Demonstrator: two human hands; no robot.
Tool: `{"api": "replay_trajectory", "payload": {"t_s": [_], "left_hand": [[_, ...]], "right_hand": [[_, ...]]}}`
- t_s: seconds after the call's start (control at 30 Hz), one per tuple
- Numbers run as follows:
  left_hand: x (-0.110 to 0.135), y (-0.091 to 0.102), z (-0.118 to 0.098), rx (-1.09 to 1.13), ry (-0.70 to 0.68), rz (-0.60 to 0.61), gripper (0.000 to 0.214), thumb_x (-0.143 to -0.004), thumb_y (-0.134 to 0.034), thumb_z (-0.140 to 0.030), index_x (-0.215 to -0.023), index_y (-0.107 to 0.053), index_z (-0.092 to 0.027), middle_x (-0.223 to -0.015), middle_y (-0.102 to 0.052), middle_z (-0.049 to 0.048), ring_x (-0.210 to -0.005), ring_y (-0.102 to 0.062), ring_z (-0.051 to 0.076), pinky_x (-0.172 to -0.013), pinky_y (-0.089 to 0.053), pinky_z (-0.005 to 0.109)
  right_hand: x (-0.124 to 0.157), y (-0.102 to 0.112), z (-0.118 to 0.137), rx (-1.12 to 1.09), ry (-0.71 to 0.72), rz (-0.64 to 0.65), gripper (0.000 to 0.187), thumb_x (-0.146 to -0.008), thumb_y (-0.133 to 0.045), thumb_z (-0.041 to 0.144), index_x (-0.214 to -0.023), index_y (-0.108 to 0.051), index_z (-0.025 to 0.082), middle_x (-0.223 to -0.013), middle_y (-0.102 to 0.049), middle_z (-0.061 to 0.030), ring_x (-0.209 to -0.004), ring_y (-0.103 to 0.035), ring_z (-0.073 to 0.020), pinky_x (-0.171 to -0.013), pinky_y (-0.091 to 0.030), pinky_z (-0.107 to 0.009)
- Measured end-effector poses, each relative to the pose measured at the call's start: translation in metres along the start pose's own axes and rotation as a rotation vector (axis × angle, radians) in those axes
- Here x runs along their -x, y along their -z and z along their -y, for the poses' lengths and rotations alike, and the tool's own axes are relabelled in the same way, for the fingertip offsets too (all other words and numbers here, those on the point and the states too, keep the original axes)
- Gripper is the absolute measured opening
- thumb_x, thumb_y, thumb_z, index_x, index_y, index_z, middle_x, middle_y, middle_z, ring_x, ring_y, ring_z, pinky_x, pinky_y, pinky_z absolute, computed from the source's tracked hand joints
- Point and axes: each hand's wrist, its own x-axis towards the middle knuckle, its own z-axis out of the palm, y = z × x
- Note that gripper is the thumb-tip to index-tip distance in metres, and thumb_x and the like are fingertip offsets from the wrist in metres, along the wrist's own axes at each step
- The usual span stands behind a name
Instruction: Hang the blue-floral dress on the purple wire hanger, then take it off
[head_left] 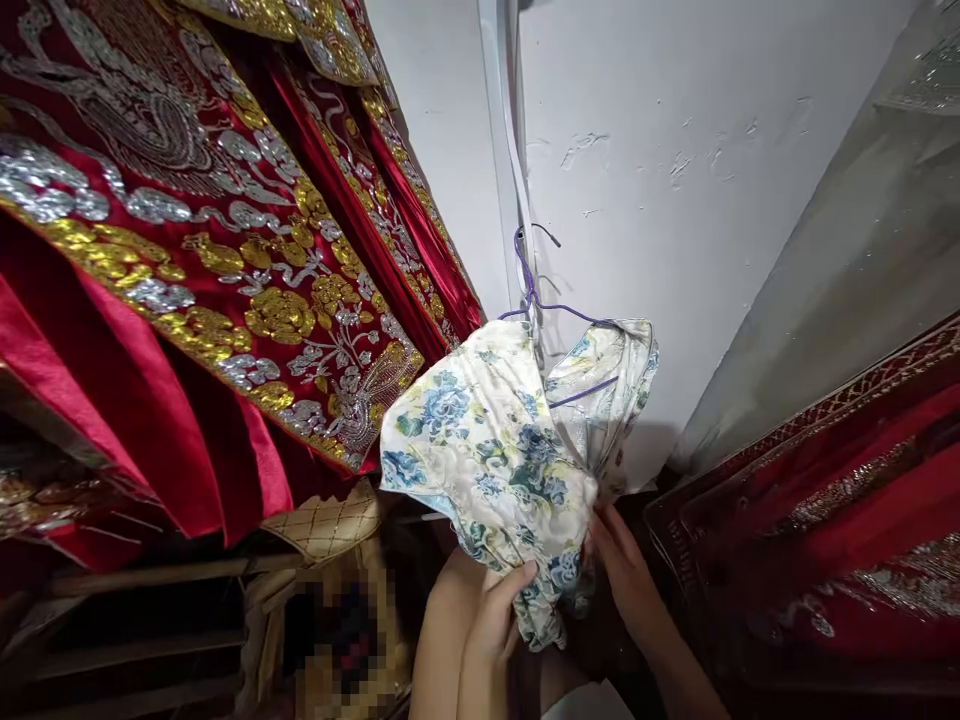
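Note:
A white blouse (487, 430) with blue flowers and green leaves hangs on a thin purple wire hanger (570, 309) in front of me. The hanger's hook sits by a pale strap and pipe on the wall. My left hand (498, 612) grips the blouse's lower part, thumb on the front of the cloth and fingers behind it. At the blouse's right edge, my right hand (621, 560) is closed on the cloth, its fingertips partly hidden by the fabric. The open neckline shows part of the hanger's lower bar. My bare knee is below the blouse.
Red satin costumes (292, 290) with gold and silver sequins hang at the left. Below them stands a wooden frame (255, 620). Behind the hanger is a white wall (660, 190) with a vertical pipe (498, 130). More red garments under clear plastic (847, 530) lie at the right.

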Motion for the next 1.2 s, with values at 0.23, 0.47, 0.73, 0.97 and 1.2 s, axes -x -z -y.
{"api": "replay_trajectory", "payload": {"t_s": [0.23, 0.47, 0.73, 0.97, 1.2], "left_hand": [[-0.006, 0.024, -0.003, 0.104, 0.010, -0.189, 0.049, -0.056, -0.086, -0.029, -0.101, -0.074, -0.014, -0.103, -0.078, 0.0133, -0.114, -0.069, 0.040, -0.100, -0.055, 0.047], [-0.018, 0.020, 0.031, -0.192, -0.781, -0.401, 0.061, -0.080, -0.074, -0.033, -0.137, -0.054, -0.026, -0.152, -0.052, 0.0102, -0.145, -0.045, 0.030, -0.117, -0.039, 0.040], [-0.029, -0.025, 0.006, -1.196, -0.832, 0.377, 0.020, -0.095, -0.051, -0.029, -0.081, -0.063, -0.021, -0.080, -0.067, 0.0053, -0.079, -0.063, 0.021, -0.074, -0.050, 0.031], [-0.038, -0.017, 0.038, -1.232, -0.663, 0.314, 0.025, -0.102, -0.037, -0.035, -0.089, -0.053, -0.022, -0.071, -0.060, 0.0015, -0.063, -0.055, 0.017, -0.061, -0.035, 0.027], [-0.047, -0.023, 0.074, -1.204, -0.612, 0.381, 0.023, -0.101, -0.037, -0.036, -0.092, -0.052, -0.022, -0.062, -0.051, -0.0020, -0.057, -0.049, 0.016, -0.057, -0.029, 0.027]], "right_hand": [[-0.001, -0.024, -0.001, 0.054, 0.039, 0.214, 0.057, -0.082, -0.062, 0.074, -0.062, -0.047, 0.022, -0.053, -0.044, 0.0039, -0.050, -0.040, -0.0118, -0.052, -0.037, -0.027], [0.005, -0.005, -0.001, 0.047, -0.005, 0.085, 0.055, -0.084, -0.060, 0.068, -0.057, -0.047, 0.022, -0.053, -0.045, 0.0027, -0.049, -0.038, -0.0115, -0.051, -0.032, -0.027], [-0.001, 0.005, 0.020, 0.269, -0.023, 0.338, 0.037, -0.088, -0.055, 0.049, -0.063, -0.051, 0.022, -0.047, -0.046, 0.0054, -0.046, -0.040, -0.0118, -0.051, -0.033, -0.027], [-0.043, -0.020, 0.081, 0.311, 0.096, 0.214, 0.030, -0.084, -0.056, 0.043, -0.063, -0.058, 0.021, -0.042, -0.054, 0.0031, -0.039, -0.040, -0.0112, -0.045, -0.033, -0.025], [-0.098, -0.080, 0.168, 0.201, 0.302, 0.151, 0.025, -0.084, -0.055, 0.036, -0.066, -0.061, 0.018, -0.046, -0.062, -0.0001, -0.036, -0.039, -0.0095, -0.040, -0.029, -0.023]]}}
